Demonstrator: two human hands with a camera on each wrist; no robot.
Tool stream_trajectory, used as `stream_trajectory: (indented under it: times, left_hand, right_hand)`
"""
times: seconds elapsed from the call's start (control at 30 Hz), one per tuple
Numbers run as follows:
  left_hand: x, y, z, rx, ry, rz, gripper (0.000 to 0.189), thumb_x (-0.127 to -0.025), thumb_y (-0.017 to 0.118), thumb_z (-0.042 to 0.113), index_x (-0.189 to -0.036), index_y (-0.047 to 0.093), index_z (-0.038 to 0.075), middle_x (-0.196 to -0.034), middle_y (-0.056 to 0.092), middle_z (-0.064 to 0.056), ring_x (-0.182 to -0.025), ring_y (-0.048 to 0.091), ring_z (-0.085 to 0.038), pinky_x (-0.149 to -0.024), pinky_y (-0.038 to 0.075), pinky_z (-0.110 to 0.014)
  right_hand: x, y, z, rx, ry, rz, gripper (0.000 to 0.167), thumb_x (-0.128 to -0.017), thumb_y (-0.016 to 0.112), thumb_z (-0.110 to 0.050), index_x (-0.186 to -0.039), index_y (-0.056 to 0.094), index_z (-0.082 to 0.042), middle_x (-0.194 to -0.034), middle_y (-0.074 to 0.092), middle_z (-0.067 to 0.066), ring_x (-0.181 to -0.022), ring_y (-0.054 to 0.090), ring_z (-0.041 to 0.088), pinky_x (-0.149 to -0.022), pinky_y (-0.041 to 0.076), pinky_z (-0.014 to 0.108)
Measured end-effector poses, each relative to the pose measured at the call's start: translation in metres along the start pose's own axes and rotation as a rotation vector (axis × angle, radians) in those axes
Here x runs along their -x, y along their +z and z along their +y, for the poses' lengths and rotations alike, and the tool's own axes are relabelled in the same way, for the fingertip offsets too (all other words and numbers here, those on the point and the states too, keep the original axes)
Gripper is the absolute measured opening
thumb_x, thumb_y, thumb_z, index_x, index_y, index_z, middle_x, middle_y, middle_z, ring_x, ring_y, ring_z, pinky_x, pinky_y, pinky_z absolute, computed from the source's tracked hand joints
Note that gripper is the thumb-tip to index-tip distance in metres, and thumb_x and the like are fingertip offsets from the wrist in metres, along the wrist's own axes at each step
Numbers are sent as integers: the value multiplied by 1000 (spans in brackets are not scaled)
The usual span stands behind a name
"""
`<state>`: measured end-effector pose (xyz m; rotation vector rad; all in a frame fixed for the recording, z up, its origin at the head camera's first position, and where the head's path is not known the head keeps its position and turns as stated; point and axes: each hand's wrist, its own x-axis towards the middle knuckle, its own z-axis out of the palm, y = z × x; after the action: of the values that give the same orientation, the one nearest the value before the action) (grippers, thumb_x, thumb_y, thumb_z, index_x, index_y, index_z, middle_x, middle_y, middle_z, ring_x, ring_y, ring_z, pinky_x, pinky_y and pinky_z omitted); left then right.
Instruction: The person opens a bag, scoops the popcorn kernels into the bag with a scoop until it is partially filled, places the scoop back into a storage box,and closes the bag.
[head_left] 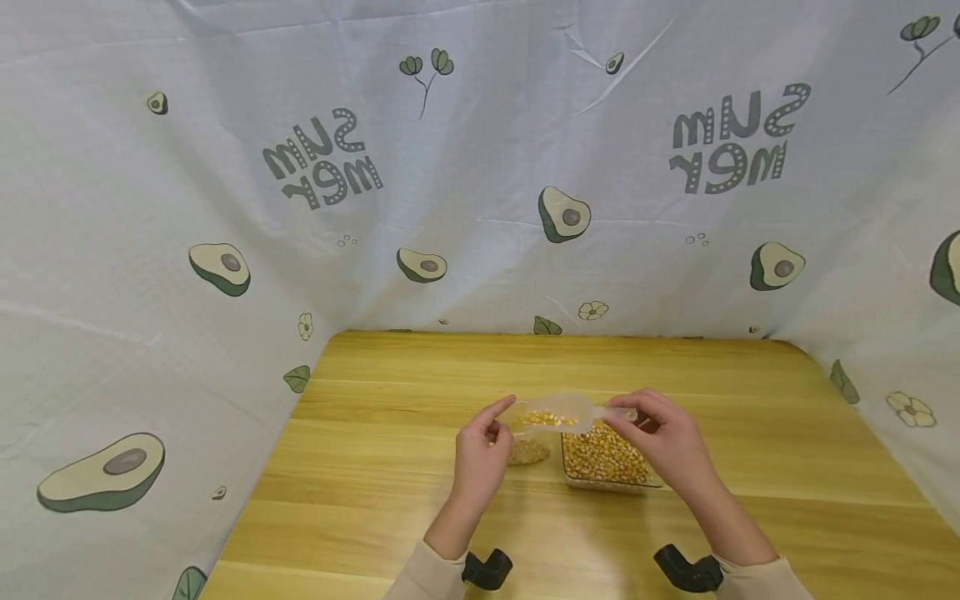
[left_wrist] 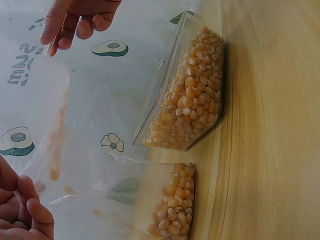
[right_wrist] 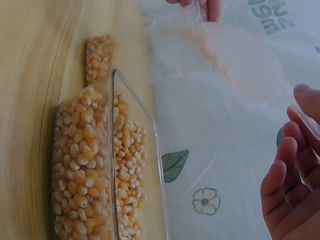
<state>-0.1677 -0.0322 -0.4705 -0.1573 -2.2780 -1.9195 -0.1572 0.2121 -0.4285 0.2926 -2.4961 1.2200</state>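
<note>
My right hand [head_left: 663, 433] pinches the handle of a translucent white scoop [head_left: 577, 408], which carries some corn kernels [head_left: 547, 418] and points left. Its front end is at the mouth of a clear plastic bag [left_wrist: 125, 175]. The left hand [head_left: 482, 454] pinches the bag's upper edge between thumb and fingers. Kernels [left_wrist: 175, 205] fill the bottom of the bag, which stands on the table. Under the scoop and right hand sits a clear rectangular container [right_wrist: 114, 150] holding many corn kernels, just right of the bag.
The wooden table [head_left: 360, 467] spreads around the bag and container. A white curtain [head_left: 480, 150] printed with avocados hangs behind and along both sides. Black wrist mounts [head_left: 489, 570] sit near the cuffs.
</note>
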Motion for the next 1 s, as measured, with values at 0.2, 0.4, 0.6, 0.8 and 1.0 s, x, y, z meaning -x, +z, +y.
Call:
stream_trajectory:
  times: [0.2,0.4,0.6,0.8,1.0]
  left_hand:
    - [1,1,0,-1,4,-3,43,-96,50,-1,-130,68,18,-73,54,-1,-53,38,-3,-43,28,-13]
    - [1,1,0,-1,-4,-12,43,-96,50,-1,-130,68,19,-74,55,-1,-54,39,-4,-43,28,-13]
    - [-1,1,0,-5,4,-9,44,-96,50,-1,-130,68,20,-73,55,-2,-52,38,-4,-43,27,-13]
    - [-2,1,-2,-6,6,-13,44,-95,51,-2,-130,69,19,-73,54,-1,-53,39,-4,-43,28,-13]
    - [0,0,-1,0,-2,-13,44,-95,50,-1,-130,68,18,-73,54,-1,-52,37,-4,-42,27,-14]
  right_hand:
    - [-1,2,1,-50,-8,-5,12,-88,76,-13,-100,74,-15,-92,64,-2,-70,59,2,-58,52,21]
    - [-1,3,2,-84,-5,8,13,-88,75,-11,-101,74,-15,-91,62,-9,-70,59,3,-60,51,20]
    - [-1,2,2,-77,-10,22,13,-89,75,-11,-102,74,-15,-92,61,-11,-70,56,3,-61,50,19]
    - [0,2,4,-85,-23,25,13,-88,75,-9,-100,75,-14,-90,62,-8,-70,57,3,-61,51,19]
    - [2,4,8,-42,-67,35,15,-87,75,-7,-100,75,-15,-93,64,-2,-72,56,1,-62,51,17]
